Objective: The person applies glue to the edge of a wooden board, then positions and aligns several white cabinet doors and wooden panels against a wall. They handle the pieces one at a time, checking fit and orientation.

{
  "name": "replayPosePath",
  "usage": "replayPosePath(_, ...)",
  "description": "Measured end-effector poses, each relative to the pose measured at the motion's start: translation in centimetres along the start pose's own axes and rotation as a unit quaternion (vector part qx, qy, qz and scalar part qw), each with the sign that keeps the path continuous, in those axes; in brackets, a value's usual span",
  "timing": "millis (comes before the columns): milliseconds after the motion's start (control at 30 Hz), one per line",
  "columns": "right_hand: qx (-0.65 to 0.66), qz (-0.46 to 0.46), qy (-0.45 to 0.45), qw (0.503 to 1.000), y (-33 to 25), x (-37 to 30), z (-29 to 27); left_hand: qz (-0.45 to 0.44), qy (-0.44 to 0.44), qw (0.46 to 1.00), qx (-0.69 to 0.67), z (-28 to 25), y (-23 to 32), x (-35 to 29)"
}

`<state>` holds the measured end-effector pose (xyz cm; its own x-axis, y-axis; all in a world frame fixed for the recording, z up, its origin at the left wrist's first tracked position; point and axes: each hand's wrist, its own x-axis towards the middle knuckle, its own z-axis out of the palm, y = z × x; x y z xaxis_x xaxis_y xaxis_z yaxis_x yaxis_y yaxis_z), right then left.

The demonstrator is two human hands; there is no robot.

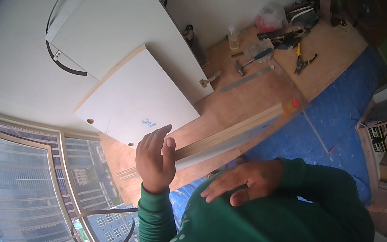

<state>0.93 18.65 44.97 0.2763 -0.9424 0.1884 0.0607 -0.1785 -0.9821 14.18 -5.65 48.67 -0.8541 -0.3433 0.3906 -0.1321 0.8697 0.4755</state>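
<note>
Your right hand (249, 181) is open, empty. At its 10 o'clock, your left hand (156, 158) spreads open fingers by the strip (229, 132), contact unclear; the panel (142, 91) is at their 12 o'clock. To steady either, press evenly, palm flat.

Nothing is legible: blue scrawl (148, 123) on the white panel (137, 91), pale print (174, 239) on the green shirt (263, 227).

Smooth matt panel (137, 91) — wooden strip (234, 129), plastic bag (271, 15)
</note>
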Motion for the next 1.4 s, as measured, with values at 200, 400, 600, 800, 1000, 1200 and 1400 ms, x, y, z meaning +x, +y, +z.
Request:
replayPosePath(200, -0.006, 0.268, 0.118, 0.956, 7.3, -6.9, 1.8, 0.027, -0.019, 0.998, 0.062, 0.5, -0.2, -0.1)
replayPosePath(400, -0.269, 0.566, 0.133, 0.768, 18.6, -14.3, 2.3, 0.045, -0.033, 0.996, 0.067, 0.6, -0.3, 0.1)
replayPosePath(600, -0.167, 0.598, 0.268, 0.737, 35.8, -26.5, 7.0, 0.05, -0.025, 0.996, 0.063, 0.7, -0.2, 0.3)
replayPosePath(800, -0.145, 0.699, 0.256, 0.652, 41.0, -33.8, 11.9, 0.063, -0.021, 0.995, 0.08, 0.8, -0.4, 0.5)
replayPosePath(1000, -0.115, 0.673, 0.298, 0.667, 40.1, -32.4, 8.5, 0.077, -0.023, 0.991, 0.103, 1.0, -0.5, 0.1)
replayPosePath(1200, -0.151, 0.597, 0.341, 0.71, 40.3, -28.7, 6.3, 0.113, -0.064, 0.984, 0.121, 0.5, 0.6, -1.7)
replayPosePath(1400, -0.149, 0.598, 0.34, 0.71, 43.4, -27.9, 8.9, 0.124, -0.127, 0.971, 0.158, -0.2, 3.2, -4.8)
